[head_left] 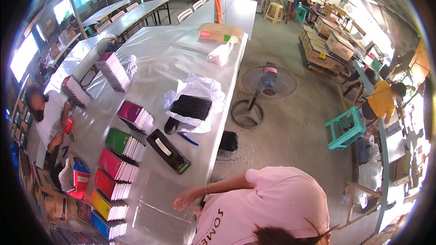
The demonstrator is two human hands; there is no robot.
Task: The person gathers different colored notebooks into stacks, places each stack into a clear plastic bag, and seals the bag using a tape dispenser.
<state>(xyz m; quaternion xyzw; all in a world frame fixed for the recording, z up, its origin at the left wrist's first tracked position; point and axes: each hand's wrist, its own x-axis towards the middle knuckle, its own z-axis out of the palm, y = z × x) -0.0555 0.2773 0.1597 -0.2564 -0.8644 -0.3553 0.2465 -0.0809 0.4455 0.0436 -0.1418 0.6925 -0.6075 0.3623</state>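
Our hands are out of view, so we can't tell grip/opening. Notebook stacks [116,167] sit approx. 8 o'clock on our surface [156,72]; pink-clad co-worker's hand [184,199] nr 7.

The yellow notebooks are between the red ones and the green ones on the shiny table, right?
Not quite: the yellow notebooks do sit on the shiny table beside the red ones, but the blue ones are on their other side, not the green ones. The head view shows it.
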